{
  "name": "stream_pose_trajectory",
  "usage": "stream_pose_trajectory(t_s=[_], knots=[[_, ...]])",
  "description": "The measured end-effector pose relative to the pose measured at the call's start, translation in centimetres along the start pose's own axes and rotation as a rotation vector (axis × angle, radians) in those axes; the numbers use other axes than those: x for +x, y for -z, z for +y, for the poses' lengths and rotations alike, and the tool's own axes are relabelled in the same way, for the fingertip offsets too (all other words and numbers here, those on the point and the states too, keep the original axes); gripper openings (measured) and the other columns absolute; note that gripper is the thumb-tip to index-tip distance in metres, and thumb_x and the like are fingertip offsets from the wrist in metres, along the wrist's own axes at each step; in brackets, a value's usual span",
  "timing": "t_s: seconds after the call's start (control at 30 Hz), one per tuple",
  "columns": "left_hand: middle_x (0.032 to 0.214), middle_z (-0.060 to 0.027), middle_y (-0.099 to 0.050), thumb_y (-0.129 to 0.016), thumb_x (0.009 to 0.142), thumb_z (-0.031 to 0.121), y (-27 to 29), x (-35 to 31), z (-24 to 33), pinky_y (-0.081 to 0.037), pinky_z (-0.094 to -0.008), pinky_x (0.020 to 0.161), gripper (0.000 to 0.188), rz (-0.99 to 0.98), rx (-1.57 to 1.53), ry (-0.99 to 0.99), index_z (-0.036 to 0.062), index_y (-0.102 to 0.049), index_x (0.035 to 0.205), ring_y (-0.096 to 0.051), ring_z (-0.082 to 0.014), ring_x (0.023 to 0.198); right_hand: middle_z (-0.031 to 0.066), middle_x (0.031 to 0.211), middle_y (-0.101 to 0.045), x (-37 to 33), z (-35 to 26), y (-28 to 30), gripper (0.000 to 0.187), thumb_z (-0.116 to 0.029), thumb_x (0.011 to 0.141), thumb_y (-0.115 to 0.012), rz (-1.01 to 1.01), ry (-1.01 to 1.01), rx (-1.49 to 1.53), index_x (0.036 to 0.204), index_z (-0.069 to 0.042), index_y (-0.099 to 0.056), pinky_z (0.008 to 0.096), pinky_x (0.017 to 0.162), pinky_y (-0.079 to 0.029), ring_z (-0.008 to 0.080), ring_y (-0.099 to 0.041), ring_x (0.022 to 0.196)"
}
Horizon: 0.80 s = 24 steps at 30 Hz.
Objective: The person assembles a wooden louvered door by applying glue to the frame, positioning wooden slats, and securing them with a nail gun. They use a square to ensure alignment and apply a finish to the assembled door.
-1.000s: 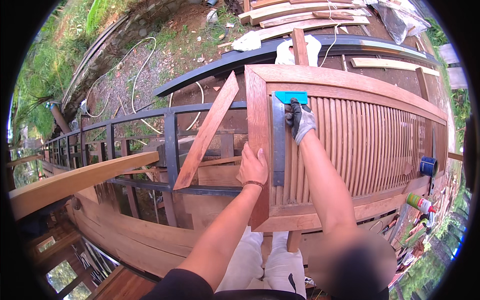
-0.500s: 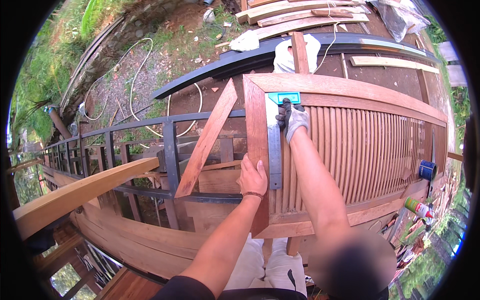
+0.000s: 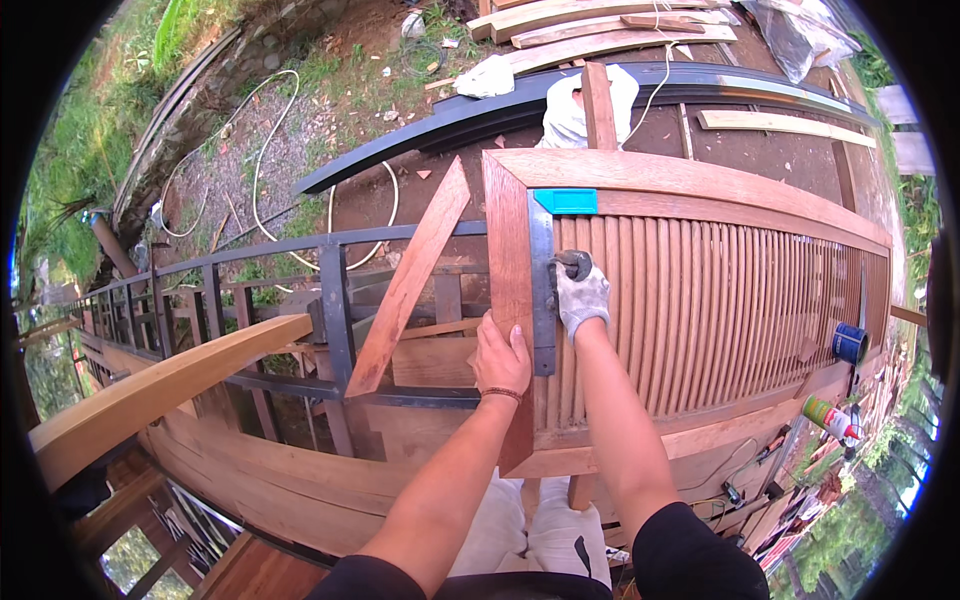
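Observation:
A wooden louvred panel (image 3: pixel 700 310) with a mitred frame lies in front of me. Its left stile (image 3: pixel 510 250) bears a try square, with a metal blade (image 3: pixel 543 300) lengthwise and a turquoise stock (image 3: pixel 570 202) near the top rail. My left hand (image 3: pixel 502 355) is bare and rests on the stile beside the blade's lower end, fingers extended and thumb apart. In a grey glove with dark fingertips, my right hand (image 3: pixel 582 292) is closed just right of the blade, over the slats. Whatever its curled fingers hold, if anything, is hidden.
Left of the panel a loose angled board (image 3: pixel 412 280) leans across a dark metal frame (image 3: pixel 338 310). A long timber beam (image 3: pixel 180 375) juts in from the left. A blue can (image 3: pixel 850 343) and a green-and-white bottle (image 3: pixel 828 416) are at the right. Planks (image 3: pixel 610 25) lie beyond.
My right hand has left the turquoise stock and come down toward me along the blade, its fingers now curled. The left hand stays at the stile, and the square looks about the same.

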<state>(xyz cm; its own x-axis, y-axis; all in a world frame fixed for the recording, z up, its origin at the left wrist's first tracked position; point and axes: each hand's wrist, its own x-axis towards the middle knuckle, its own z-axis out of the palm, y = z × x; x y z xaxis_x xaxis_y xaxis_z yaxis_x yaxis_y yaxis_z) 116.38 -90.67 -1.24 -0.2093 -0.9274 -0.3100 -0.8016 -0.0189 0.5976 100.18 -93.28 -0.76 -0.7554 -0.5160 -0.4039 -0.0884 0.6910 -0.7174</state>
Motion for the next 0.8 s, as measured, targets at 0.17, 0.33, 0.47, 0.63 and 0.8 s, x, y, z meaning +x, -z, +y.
stream_pose_trajectory(t_s=[0.17, 0.33, 0.47, 0.63, 0.8], knots=[[0.127, -0.0269, -0.051, -0.050, 0.097, 0.034, -0.3, -0.1, 0.0, -0.047, -0.0520, 0.091, 0.059, 0.016, 0.010, -0.041, 0.0001, -0.032, 0.143, -0.056, -0.0454, 0.110, 0.0139, 0.091, -0.072, 1.9, 1.1, -0.4, 0.019, -0.017, 0.084, -0.066, -0.107, -0.071, 0.025, 0.100, -0.007, -0.070, 0.0367, 0.074, -0.056, 0.0272, -0.071, 0.081], [0.131, -0.0281, -0.050, -0.050, 0.097, 0.033, 0.0, 0.0, -0.1, -0.047, -0.0519, 0.092, 0.061, 0.015, -0.010, -0.043, 0.0002, -0.030, 0.144, -0.056, -0.0454, 0.112, 0.0088, 0.078, -0.071, 3.8, -0.2, -0.1, 0.017, -0.003, 0.085, -0.061, -0.246, -0.235, 0.294, 0.099, -0.006, -0.070, 0.0320, 0.051, -0.053, 0.0168, -0.065, 0.058], [0.131, -0.0282, -0.051, -0.050, 0.097, 0.031, 0.0, 0.1, 0.1, -0.047, -0.0518, 0.092, 0.061, 0.007, -0.024, -0.058, 0.0000, -0.030, 0.144, -0.056, -0.0461, 0.113, 0.0070, 0.076, -0.070, 4.2, 1.9, -1.0, 0.017, 0.002, 0.086, -0.057, -0.200, -0.224, 0.491, 0.096, -0.004, -0.069, 0.0301, 0.045, -0.049, 0.0137, -0.059, 0.053], [0.132, -0.0304, -0.050, -0.051, 0.098, 0.030, 0.2, -0.1, 0.2, -0.045, -0.0499, 0.095, 0.059, -0.010, -0.077, -0.037, -0.0001, -0.031, 0.144, -0.053, -0.0475, 0.116, 0.0062, 0.074, -0.069, 3.6, 0.8, -0.1, 0.016, 0.002, 0.086, -0.056, -0.253, -0.245, 0.523, 0.091, -0.005, -0.070, 0.0294, 0.044, -0.047, 0.0135, -0.057, 0.051], [0.132, -0.0313, -0.049, -0.050, 0.099, 0.030, 0.3, 0.1, 0.4, -0.043, -0.0478, 0.098, 0.057, -0.003, -0.108, -0.040, -0.0019, -0.032, 0.143, -0.051, -0.0469, 0.119, 0.0057, 0.074, -0.068, 3.4, -0.2, 0.4, 0.015, 0.001, 0.086, -0.058, -0.257, -0.236, 0.531, 0.092, -0.005, -0.070, 0.0283, 0.043, -0.047, 0.0133, -0.057, 0.050]])
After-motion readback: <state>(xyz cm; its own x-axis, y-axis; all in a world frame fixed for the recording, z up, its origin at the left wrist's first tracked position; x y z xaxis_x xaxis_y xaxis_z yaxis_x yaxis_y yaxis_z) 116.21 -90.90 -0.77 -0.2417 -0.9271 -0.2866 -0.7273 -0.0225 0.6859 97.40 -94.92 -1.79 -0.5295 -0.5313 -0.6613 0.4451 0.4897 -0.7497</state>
